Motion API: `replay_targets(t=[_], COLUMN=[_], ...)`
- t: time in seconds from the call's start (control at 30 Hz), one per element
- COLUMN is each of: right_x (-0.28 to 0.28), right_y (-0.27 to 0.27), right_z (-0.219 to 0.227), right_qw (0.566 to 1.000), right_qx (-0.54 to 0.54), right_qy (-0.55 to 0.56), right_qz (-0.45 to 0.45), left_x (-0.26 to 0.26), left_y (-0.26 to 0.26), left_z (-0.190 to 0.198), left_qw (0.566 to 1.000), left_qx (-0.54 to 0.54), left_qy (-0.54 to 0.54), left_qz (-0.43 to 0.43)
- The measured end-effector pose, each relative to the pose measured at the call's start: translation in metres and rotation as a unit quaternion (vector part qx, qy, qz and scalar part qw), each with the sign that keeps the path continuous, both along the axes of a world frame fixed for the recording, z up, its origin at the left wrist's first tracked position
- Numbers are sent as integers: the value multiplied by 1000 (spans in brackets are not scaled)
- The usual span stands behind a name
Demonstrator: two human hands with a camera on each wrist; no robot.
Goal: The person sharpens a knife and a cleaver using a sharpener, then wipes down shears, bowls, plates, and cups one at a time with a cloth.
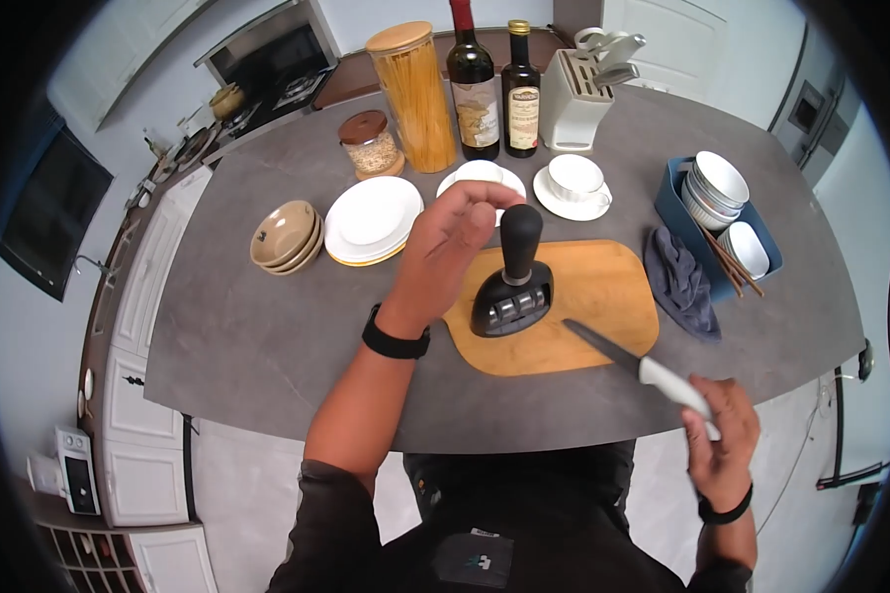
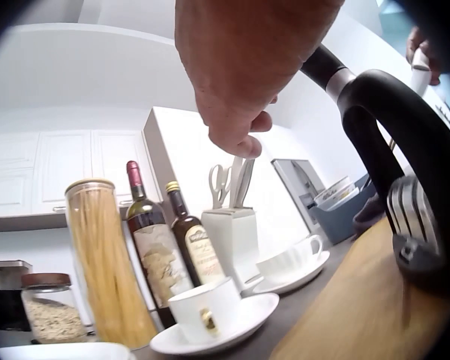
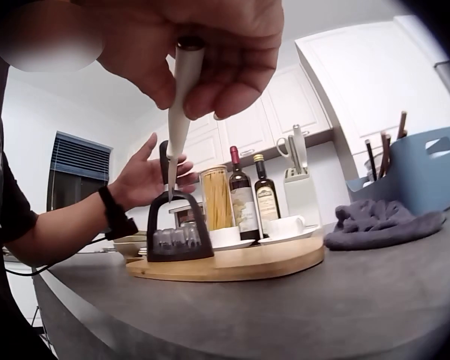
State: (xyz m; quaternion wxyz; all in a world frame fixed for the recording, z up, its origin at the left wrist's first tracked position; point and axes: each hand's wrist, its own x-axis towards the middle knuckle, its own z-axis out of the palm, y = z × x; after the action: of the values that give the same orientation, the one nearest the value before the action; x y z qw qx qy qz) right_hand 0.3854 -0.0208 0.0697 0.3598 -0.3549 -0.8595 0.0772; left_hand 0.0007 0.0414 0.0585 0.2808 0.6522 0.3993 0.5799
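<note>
A black knife sharpener (image 1: 512,298) with an upright handle stands on the wooden cutting board (image 1: 603,287). Beside that handle is my left hand (image 1: 443,242), its fingers extended and thumb spread in the right wrist view, holding nothing. My right hand (image 1: 724,440) grips the white handle of a kitchen knife (image 1: 674,383) off the table's front edge. The knife's dark blade points up and left over the board's right part, its tip to the right of the sharpener. From the right wrist, the knife (image 3: 181,112) overlaps the sharpener (image 3: 178,232).
Behind the board stand white cups on saucers (image 1: 574,188), bottles (image 1: 475,99), a pasta jar (image 1: 413,99) and a knife block (image 1: 576,99). Plates (image 1: 371,222) and brown bowls (image 1: 285,237) sit left. A grey cloth (image 1: 680,287) and a blue bin (image 1: 761,237) of bowls lie right.
</note>
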Motion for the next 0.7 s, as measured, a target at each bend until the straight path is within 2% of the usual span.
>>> replay_targets(t=[0.07, 0.1, 0.23, 0.3, 0.33, 0.5, 0.63, 0.7], right_x=[-15, -23, -57, -67, -71, -85, -88, -86], right_y=[-5, -7, -8, -7, -7, -20, -23, -22], right_z=[-9, -12, -25, -38, -42, -48, -43, -45], right_qw=[999, 999, 997, 997, 997, 998, 997, 997], right_qx=[1, 5, 34, 48, 48, 55, 72, 69], right_qy=[26, 35, 52, 56, 57, 24, -6, -17], right_qz=[24, 30, 35, 27, 25, 18, 31, 32], left_x=[15, 15, 30, 28, 28, 38, 44, 44], left_y=[6, 14, 16, 13, 12, 8, 9, 10], left_z=[9, 9, 18, 18, 18, 17, 11, 8], left_qw=[984, 985, 978, 964, 964, 983, 984, 975], left_qx=[-28, 2, 15, -94, -94, -85, -66, -65], left_qy=[-124, -91, -103, -122, -120, -121, -112, -164], left_qz=[-121, -144, -183, -215, -216, -108, -122, -137])
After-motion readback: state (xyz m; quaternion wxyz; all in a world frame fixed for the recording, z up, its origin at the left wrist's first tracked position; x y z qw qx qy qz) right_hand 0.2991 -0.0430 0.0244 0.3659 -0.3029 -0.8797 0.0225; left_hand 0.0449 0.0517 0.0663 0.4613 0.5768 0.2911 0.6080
